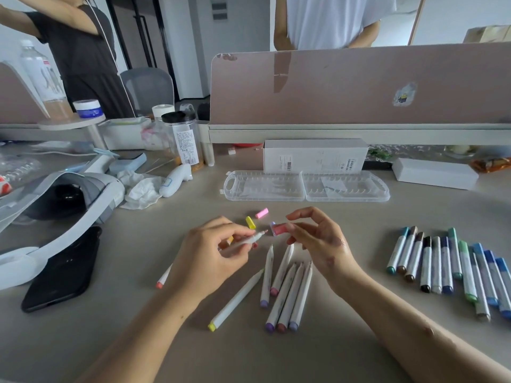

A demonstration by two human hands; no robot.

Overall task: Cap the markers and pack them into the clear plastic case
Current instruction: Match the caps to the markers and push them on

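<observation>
Markers, bare-tipped (287, 288): seven lie loose on the desk (359, 341) at lower centre, pointed upper ends bare, coloured caps on the lower ends.
Marker in hand (249, 240): white barrel, bare tip pointing right toward the pink cap, just apart from it.
Left hand (210, 255): centre of the frame, fingers curled, pinching the marker in hand.
Right hand (318, 239): right of centre, thumb and fingers pinching the pink cap (280, 229), open end facing the tip.
Loose caps: yellow cap (250, 222) and second pink cap (261, 213) on the desk just above the hands; a purple cap (272, 224) beside the held cap.
Capped markers (448, 269): row at the right edge, side by side.
Clear plastic case (265, 199): upper centre, lying open, both halves flat, well apart from the hands.
Other items: white box (315, 156) behind the case; black phone (63, 272) at lower left.
</observation>
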